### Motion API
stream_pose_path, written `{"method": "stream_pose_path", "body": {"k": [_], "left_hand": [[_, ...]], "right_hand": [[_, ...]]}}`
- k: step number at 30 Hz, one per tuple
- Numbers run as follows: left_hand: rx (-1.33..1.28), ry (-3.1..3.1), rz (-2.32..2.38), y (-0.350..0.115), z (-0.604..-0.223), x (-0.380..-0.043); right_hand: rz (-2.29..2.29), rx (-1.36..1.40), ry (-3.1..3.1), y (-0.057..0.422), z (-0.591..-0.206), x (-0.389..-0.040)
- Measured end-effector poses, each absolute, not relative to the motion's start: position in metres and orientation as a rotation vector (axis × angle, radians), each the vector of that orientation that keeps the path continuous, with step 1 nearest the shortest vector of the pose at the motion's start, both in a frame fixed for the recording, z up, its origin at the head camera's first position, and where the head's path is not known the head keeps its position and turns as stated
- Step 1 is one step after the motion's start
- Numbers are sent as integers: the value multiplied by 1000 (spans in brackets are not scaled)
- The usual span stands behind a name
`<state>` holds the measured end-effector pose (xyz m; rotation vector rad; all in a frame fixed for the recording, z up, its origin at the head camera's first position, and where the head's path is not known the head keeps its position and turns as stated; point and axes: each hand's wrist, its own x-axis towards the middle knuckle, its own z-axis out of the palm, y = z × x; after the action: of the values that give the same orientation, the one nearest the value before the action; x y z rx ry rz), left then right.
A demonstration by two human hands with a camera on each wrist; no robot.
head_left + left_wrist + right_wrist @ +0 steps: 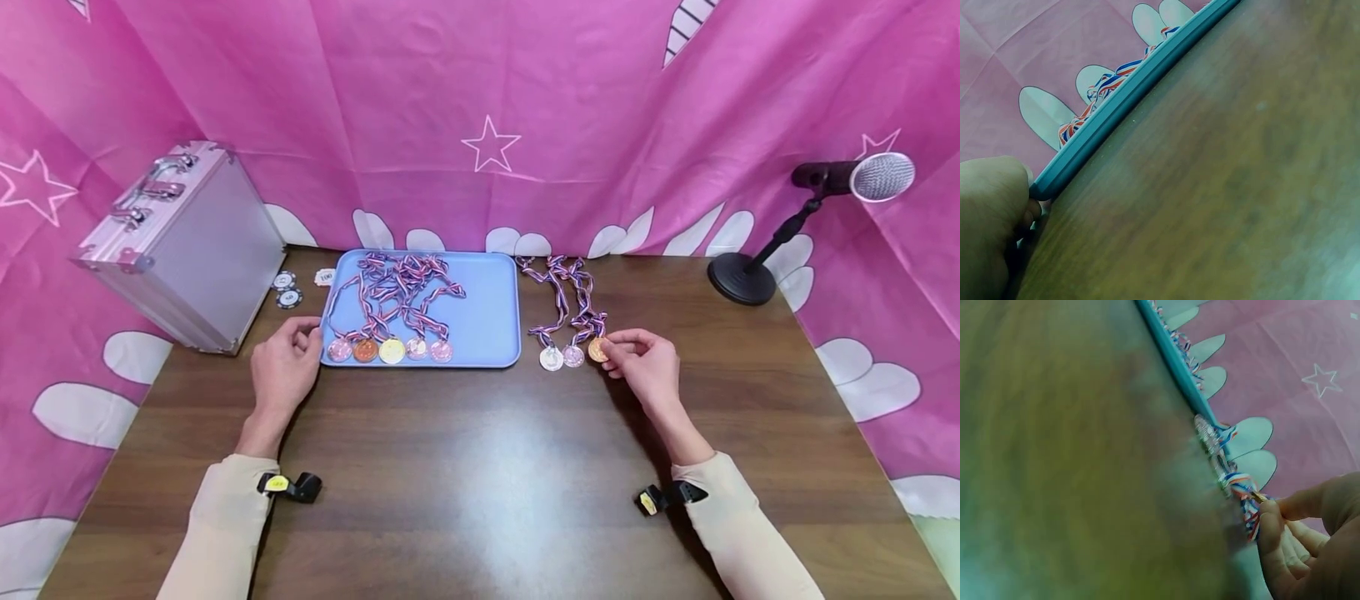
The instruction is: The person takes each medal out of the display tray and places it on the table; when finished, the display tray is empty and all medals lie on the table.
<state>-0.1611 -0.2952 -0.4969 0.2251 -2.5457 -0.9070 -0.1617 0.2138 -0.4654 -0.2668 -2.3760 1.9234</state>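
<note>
A person's two hands work at a brown wooden table [487, 483]. At its far side, left of centre, lies a blue tray [487, 308]. On the tray, five medals [392, 351] line the near edge, their striped ribbons [401, 283] tangled behind them.

The left hand [287, 364] grips the tray's near left corner, thumb above and fingers beneath. Just right of the tray, on the table, are a silver-coloured medal [551, 359], a pinkish medal [573, 357] and, furthest right, a gold-coloured medal [597, 350]. The right hand [642, 367] pinches this last one by its edge between thumb and fingers.

The medals look light, stiff and smooth, so a disc could slip; the rim seems the best place to hold. The soft ribbons may snag on one another. The tray looks rigid and is likely steadiest held by its raised rim.

Far left stands a silver case [202, 258] beside poker chips [288, 297]; far right, a microphone [882, 177] on a stand.
</note>
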Motion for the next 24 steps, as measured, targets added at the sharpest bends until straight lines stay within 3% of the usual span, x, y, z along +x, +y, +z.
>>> {"method": "stream_pose_path", "body": {"k": [11,24], "left_hand": [[230,-2559,-918,-294,-497,-163],[235,-2554,-915,-296,-497,-161]], "right_hand": [[1206,-141,-2658,221,-482,-160],[1346,-61,-2493,193,-475,-149]]}}
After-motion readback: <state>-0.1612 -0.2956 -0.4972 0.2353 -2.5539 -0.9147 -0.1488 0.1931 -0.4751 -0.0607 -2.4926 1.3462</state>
